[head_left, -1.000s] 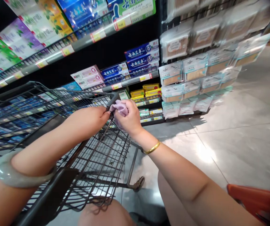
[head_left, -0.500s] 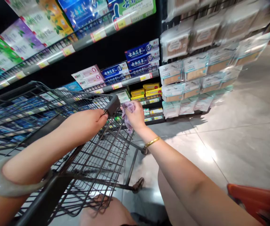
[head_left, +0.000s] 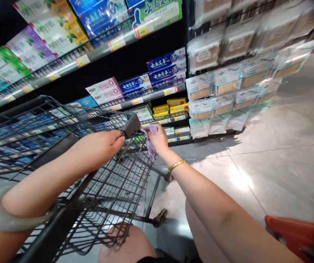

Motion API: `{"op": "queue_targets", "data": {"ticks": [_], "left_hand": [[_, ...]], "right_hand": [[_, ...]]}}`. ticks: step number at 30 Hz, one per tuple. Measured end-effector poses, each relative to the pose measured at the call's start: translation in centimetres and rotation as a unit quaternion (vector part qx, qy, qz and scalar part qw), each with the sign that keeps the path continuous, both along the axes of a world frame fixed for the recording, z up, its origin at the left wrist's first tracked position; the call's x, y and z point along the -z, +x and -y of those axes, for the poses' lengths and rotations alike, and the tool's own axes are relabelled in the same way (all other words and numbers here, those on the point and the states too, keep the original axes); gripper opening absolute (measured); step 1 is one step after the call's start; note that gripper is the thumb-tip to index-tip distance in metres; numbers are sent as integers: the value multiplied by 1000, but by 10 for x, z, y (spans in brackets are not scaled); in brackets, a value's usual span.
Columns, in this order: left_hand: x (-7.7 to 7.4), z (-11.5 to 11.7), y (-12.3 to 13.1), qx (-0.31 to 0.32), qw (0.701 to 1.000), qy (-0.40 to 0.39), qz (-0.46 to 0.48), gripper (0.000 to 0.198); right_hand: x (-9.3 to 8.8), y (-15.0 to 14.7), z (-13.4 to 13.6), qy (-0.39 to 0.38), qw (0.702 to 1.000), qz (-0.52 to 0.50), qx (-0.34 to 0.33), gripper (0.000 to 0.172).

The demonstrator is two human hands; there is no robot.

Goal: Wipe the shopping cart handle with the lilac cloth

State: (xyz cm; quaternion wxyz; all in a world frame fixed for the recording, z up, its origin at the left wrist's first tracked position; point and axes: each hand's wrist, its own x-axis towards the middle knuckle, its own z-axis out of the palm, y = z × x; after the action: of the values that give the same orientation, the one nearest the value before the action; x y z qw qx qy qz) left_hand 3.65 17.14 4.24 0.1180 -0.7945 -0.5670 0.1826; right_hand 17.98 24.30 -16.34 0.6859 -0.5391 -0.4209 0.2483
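Observation:
A dark wire shopping cart [head_left: 118,186] stands in front of me, its side basket facing my knees. My left hand [head_left: 106,146] is closed around the cart's top rim, just left of the grey plastic corner piece [head_left: 131,125]. In my right hand [head_left: 159,140] is a crumpled purple cloth [head_left: 150,140], gripped against the cart's outer side below that corner. One end of the cloth hangs down. The fingertips of my right hand are partly hidden behind the cloth and hand.
Shelves [head_left: 102,44] with toothpaste boxes [head_left: 167,62] rise behind the cart. Packs of cotton swabs [head_left: 203,54] hang at the right. Below the cart a caster wheel [head_left: 160,217] rests on the tiled floor [head_left: 255,157]. An orange-red object [head_left: 296,233] is at lower right.
My right hand with the cloth has shifted slightly down along the cart's side, and the cloth hangs a bit lower. My left hand keeps its hold on the rim.

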Motion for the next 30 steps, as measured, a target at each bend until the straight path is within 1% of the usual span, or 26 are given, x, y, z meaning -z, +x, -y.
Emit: {"op": "queue_targets", "data": {"ticks": [2, 5, 7, 8, 11, 13, 15, 20, 23, 26, 28, 30], "left_hand": [[-1, 0, 0, -3, 1000, -3, 5, 51], [-1, 0, 0, -2, 1000, -5, 10, 50], [-1, 0, 0, 3, 1000, -6, 16, 50], [0, 0, 0, 5, 1000, -6, 18, 50], [0, 0, 1, 5, 1000, -4, 21, 49], [0, 0, 1, 4, 1000, -3, 22, 48], [-1, 0, 2, 8, 1000, -3, 25, 48], [0, 1, 1, 8, 999, -3, 41, 49], [0, 1, -1, 21, 999, 0, 27, 51], [-3, 3, 0, 51, 998, 11, -33, 50], [-9, 5, 4, 70, 994, 11, -89, 51], [-18, 4, 11, 63, 990, -4, -125, 55]], "right_hand": [[-5, -4, 7, 18, 1000, -12, 5, 13], [-19, -7, 24, 96, 995, 4, 0, 17], [-22, -4, 31, 125, 992, 30, -16, 19], [-20, -2, 32, 113, 992, 41, -26, 19], [-8, 3, 30, 15, 998, 50, -37, 18], [-2, 3, 29, -27, 998, 48, -39, 16], [-1, -1, 31, -22, 998, 40, -39, 17], [-13, -8, 39, 11, 999, 7, -42, 19], [-16, -6, 40, -13, 999, 6, -37, 20], [-20, -10, 45, -37, 999, 0, -34, 20], [-25, -17, 52, -29, 999, 8, -30, 21], [-30, -22, 61, -5, 999, 28, -36, 23]]}}
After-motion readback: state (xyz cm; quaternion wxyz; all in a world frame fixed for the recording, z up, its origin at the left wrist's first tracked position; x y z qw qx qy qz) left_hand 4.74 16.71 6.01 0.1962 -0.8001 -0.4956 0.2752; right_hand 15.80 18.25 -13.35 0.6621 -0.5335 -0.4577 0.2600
